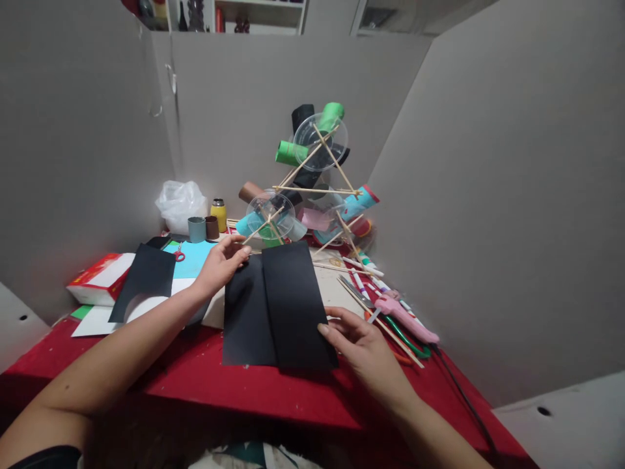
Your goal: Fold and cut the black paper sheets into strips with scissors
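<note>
A black sheet of paper [294, 306], folded or overlapping along a lengthwise line, lies at the front of the table; its right panel sits slightly higher than the left. My right hand [364, 345] pinches the right edge of it between thumb and fingers. At the upper left corner, my left hand [222, 266] has thumb and fingers closed together over the paper, hiding that corner. Just behind stands a model of wooden sticks [317, 190], clear plastic discs [271, 215] and coloured paper tubes [291, 153].
To the left are another black sheet [144, 277], red-handled scissors [180, 254], a tissue box [102, 280], a yellow jar [219, 215] and a plastic bag [180, 203]. On the right lie a pink glue gun [407, 318] with its cord, and markers. Grey panels enclose the table [195, 384].
</note>
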Tool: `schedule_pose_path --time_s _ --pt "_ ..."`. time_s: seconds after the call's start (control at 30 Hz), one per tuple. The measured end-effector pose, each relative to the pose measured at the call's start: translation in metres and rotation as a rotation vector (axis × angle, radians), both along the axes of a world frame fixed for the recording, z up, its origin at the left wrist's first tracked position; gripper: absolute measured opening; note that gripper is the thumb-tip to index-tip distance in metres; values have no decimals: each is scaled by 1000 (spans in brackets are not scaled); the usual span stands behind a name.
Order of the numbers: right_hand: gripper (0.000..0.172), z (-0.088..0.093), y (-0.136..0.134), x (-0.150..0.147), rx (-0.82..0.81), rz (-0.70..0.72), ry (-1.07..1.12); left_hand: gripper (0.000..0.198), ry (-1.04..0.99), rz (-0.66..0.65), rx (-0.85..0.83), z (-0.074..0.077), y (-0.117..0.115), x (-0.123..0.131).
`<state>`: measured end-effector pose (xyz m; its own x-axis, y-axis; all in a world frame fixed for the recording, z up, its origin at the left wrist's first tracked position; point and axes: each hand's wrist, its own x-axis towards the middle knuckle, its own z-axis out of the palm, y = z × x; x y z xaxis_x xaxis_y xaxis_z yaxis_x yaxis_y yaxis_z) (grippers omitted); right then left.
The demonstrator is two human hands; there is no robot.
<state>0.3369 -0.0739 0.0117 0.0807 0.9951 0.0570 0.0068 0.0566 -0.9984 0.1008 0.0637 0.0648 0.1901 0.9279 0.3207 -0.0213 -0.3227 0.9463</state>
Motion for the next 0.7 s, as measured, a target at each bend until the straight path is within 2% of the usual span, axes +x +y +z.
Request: schedule_pose_path --time_s 0.07,0.13,0.27,0.4,0.5,0.57,0.7 --pt "41 4 -2 -1 21 -5 -44 37 -28 -16 9 7 1 4" --pt "39 10 -4 -2 41 -1 -92 34 -38 -23 87 18 2 7" --pt "36 23 -8 -4 71 23 -119 30 145 -70 285 49 -1 13" --pt "32 32 -9 -7 72 121 -67 26 363 -333 270 75 -8 22" --pt "29 33 -11 -9 78 152 -38 26 430 -472 203 85 -12 28" --pt "29 29 -14 -8 86 139 -12 27 407 -443 182 88 -12 29" --pt "32 11 -19 -3 51 19 96 25 268 -361 115 89 -9 24"
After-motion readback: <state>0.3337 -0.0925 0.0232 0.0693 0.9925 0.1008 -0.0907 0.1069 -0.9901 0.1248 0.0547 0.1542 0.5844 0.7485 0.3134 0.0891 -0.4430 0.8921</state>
